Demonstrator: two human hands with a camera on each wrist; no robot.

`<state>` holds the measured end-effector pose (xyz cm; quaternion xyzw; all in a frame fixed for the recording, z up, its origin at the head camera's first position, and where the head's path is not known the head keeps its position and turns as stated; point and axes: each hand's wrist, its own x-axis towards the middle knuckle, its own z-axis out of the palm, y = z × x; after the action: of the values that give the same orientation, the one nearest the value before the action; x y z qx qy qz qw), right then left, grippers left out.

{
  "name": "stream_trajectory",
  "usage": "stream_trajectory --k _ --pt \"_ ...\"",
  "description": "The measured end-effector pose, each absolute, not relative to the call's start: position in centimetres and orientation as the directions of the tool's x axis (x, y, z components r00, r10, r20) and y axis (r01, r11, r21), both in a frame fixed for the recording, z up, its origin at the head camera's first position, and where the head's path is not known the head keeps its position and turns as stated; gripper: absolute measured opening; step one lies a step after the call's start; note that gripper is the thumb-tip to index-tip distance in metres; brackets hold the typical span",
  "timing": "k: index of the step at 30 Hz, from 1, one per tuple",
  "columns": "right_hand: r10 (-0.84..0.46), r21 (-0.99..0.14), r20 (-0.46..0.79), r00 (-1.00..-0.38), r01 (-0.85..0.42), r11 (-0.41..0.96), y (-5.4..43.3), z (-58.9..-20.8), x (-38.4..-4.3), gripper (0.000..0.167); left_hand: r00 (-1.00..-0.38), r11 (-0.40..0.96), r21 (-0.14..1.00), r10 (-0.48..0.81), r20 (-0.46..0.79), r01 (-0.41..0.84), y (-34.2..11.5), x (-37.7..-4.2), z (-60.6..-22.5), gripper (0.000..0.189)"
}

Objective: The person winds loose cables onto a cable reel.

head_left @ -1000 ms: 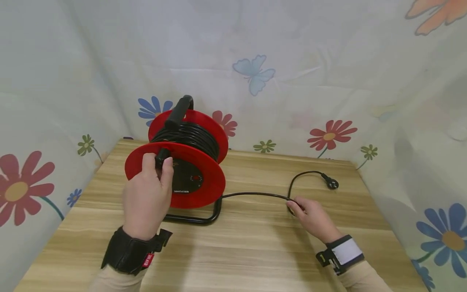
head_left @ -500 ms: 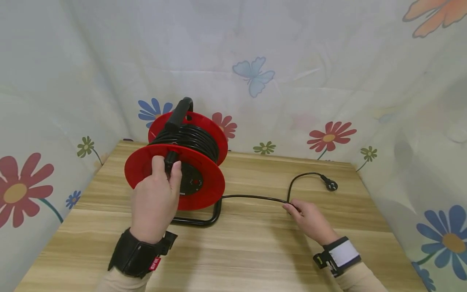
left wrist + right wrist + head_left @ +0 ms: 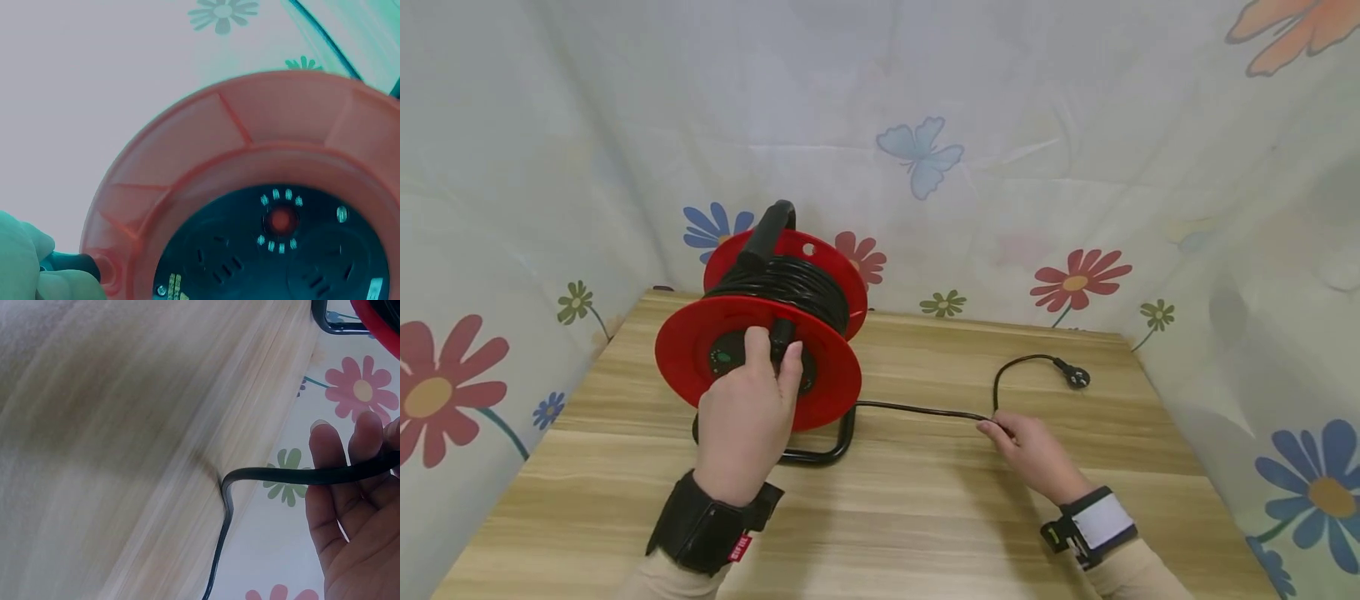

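Note:
A red cable reel (image 3: 700, 333) with black cord (image 3: 790, 282) wound between its flanges stands at the left of the table in the head view. My left hand (image 3: 748, 421) grips the black crank knob (image 3: 782, 333) on the reel's near flange; the left wrist view shows that knob (image 3: 75, 265) and the black socket panel (image 3: 269, 250). From the reel's lower right the cord runs across to my right hand (image 3: 1033, 450), which holds it between thumb and curled fingers. In the right wrist view the cord (image 3: 281, 475) crosses the fingers. Its black plug (image 3: 1077, 377) lies beyond that hand.
Under the reel is a black tube stand (image 3: 820, 457), with a black carry handle (image 3: 767, 237) on top. The wood-grain table (image 3: 910, 517) is enclosed by a flower-printed cloth (image 3: 820, 100) at the back and sides.
My left hand has moved right with the crank knob, turning the reel and its socket panel. My right hand has shifted slightly left and down with the cord; the plug has moved slightly left.

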<state>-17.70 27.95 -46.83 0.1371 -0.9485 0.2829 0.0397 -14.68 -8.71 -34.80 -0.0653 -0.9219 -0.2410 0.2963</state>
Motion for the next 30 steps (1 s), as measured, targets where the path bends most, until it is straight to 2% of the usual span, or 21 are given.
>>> stream_trajectory --k 7,22,30 --pt "-0.274 -0.512 0.152 -0.950 -0.313 0.800 27.7 -47.2 -17.5 0.034 -0.835 0.873 0.417 -0.021 0.550 0.252 -7.9 -14.3 -35.2 0.030" --pt "-0.259 -0.521 0.146 -0.955 -0.296 0.800 27.7 -46.7 -17.9 0.040 -0.843 0.873 0.425 -0.029 0.537 0.240 -7.3 -14.5 -35.0 0.030" --pt "-0.267 -0.515 0.146 -0.953 -0.303 0.802 28.0 -47.1 -17.9 0.038 -0.822 0.877 0.385 0.020 0.569 0.288 -6.5 -14.4 -35.8 0.030"
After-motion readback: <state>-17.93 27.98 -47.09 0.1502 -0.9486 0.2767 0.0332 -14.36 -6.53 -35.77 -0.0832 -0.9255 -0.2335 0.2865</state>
